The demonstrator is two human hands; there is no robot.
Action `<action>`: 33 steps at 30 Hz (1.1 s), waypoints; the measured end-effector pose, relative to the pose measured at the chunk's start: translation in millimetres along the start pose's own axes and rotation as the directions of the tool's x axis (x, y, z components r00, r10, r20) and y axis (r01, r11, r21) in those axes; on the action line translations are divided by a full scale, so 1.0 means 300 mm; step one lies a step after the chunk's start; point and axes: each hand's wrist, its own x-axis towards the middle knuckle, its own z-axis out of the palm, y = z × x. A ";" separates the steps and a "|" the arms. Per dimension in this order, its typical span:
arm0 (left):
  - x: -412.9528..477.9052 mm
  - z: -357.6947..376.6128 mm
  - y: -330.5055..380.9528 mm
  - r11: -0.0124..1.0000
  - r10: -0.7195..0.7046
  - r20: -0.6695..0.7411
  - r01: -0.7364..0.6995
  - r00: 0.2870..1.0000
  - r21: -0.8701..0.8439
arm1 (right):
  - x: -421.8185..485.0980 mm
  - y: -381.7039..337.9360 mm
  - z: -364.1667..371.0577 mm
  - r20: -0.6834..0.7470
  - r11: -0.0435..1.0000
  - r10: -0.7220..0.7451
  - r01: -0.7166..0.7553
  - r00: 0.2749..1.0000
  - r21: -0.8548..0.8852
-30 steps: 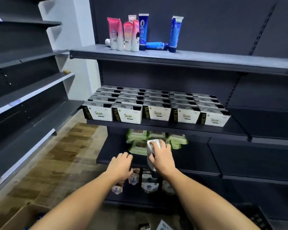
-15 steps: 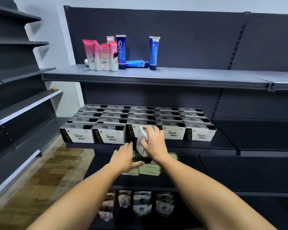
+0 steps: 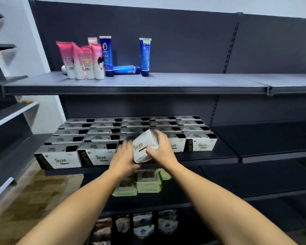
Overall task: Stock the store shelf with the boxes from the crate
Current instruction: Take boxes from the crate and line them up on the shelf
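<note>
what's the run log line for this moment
right hand: grips white box | left hand: against box, blurred | where: before front row, middle shelf | placed: not yet

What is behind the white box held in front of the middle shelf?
Rows of white boxes on the middle shelf. The held box, left hand and right hand cover the front spot.

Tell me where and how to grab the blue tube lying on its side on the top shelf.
Pinch the lying blue tube around mid-body, coming from the front and slightly above. It lies crosswise on the top shelf between two standing blue tubes, so its ends look crowded while its long side faces you unobstructed.
</note>
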 end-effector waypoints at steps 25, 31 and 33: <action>0.119 -0.041 -0.047 0.972 0.227 0.189 -0.235 0.956 0.024 | 0.012 0.056 -0.057 0.175 0.939 -0.122 0.171 0.977 -0.299; 0.119 -0.040 -0.027 0.975 0.205 0.127 -0.215 0.970 0.065 | 0.039 -0.019 0.028 0.264 0.533 -0.186 0.322 0.947 -0.783; 0.113 -0.052 -0.031 0.978 0.195 0.102 -0.202 0.975 0.058 | 0.047 -0.035 0.061 0.293 0.534 -0.167 0.336 0.941 -0.776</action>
